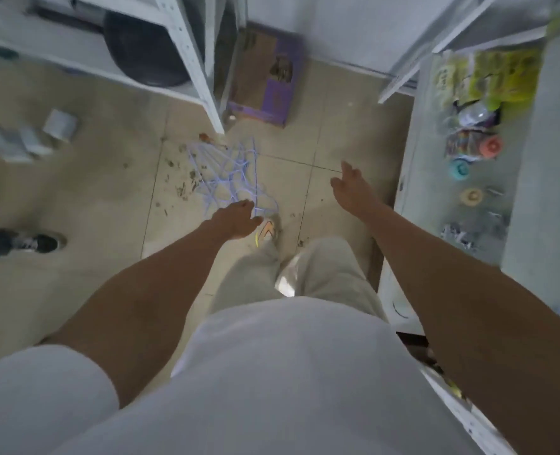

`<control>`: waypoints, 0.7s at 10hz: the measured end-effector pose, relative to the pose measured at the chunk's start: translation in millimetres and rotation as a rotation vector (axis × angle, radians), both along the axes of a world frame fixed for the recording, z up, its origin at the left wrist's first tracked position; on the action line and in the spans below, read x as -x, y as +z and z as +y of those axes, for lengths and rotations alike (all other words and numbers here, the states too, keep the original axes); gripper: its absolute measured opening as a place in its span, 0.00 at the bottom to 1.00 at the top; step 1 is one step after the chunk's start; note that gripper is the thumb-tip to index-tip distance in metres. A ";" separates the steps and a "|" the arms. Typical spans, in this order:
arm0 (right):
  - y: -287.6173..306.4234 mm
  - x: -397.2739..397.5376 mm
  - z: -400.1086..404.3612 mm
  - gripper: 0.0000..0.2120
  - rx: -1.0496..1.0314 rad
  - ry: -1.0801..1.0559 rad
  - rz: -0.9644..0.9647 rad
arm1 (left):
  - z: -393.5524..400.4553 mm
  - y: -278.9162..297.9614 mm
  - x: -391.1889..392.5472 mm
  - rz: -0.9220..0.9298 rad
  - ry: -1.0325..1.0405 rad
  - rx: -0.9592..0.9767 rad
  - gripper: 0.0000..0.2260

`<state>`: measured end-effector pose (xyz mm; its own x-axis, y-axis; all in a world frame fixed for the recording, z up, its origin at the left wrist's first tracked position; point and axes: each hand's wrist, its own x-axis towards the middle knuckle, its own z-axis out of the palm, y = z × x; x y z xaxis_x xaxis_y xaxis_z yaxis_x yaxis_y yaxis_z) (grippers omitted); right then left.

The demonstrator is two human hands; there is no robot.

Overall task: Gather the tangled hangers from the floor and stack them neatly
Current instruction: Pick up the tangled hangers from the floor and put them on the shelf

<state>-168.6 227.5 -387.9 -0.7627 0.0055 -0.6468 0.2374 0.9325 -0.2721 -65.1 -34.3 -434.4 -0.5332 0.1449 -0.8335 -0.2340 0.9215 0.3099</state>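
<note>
A tangle of thin pale-blue hangers (pixel 231 174) lies on the tiled floor in front of my feet, among bits of dirt. My left hand (pixel 237 220) reaches down to the near edge of the tangle; whether its fingers touch or hold a hanger is too blurred to tell. My right hand (pixel 350 185) hangs in the air to the right of the pile, fingers relaxed and holding nothing. The whole view is blurred.
A white metal shelf leg (pixel 203 73) stands just behind the hangers, with a purple cardboard box (pixel 265 77) beside it. A white shelf (pixel 469 165) with small colourful items runs along the right. Another person's dark shoe (pixel 39 243) is at the left.
</note>
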 end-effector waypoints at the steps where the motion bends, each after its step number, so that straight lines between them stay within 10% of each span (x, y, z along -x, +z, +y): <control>1: -37.1 7.1 -13.4 0.27 -0.044 0.104 -0.096 | -1.8 -30.8 -11.3 -0.004 0.137 -0.019 0.30; 7: -427.8 28.8 -117.0 0.23 -0.081 0.731 -0.354 | 11.3 -364.1 1.9 -0.015 0.658 0.037 0.27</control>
<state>-197.4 110.5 -815.7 -0.3417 -0.3575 -0.8692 -0.3792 0.8987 -0.2206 -67.0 -23.0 -798.5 -0.4891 -0.2364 -0.8396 -0.7563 0.5945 0.2731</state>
